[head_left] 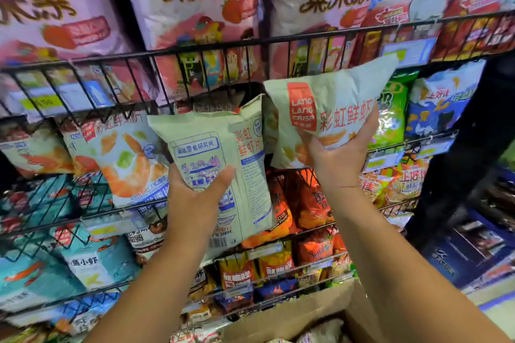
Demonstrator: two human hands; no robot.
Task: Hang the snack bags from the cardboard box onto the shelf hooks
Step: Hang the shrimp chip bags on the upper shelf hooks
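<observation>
While the left hand grips the first bag at centre and the right hand clasps a second bag at two o'clock, both seem light, puffy, crushable; hold top seams

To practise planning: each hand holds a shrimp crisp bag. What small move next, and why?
Probably tuck the Lang Lang Crisp bag in the right hand, front outward, into the gap beside it; the back-facing bag in the left hand needs turning.
</observation>
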